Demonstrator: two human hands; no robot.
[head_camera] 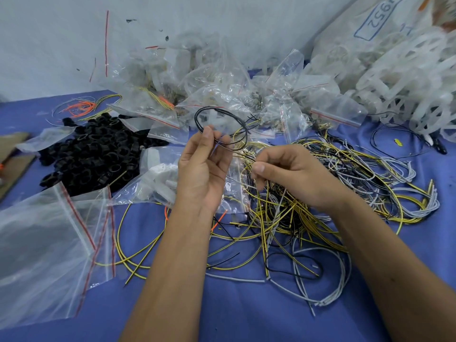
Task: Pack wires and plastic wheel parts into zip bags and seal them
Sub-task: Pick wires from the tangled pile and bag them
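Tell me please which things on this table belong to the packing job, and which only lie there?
Belonging to the job:
- black wire loop, pinched by the left hand
- tangled wires under the right hand
- empty zip bags
- white wheel parts

Only lying about:
- black rings
- cardboard
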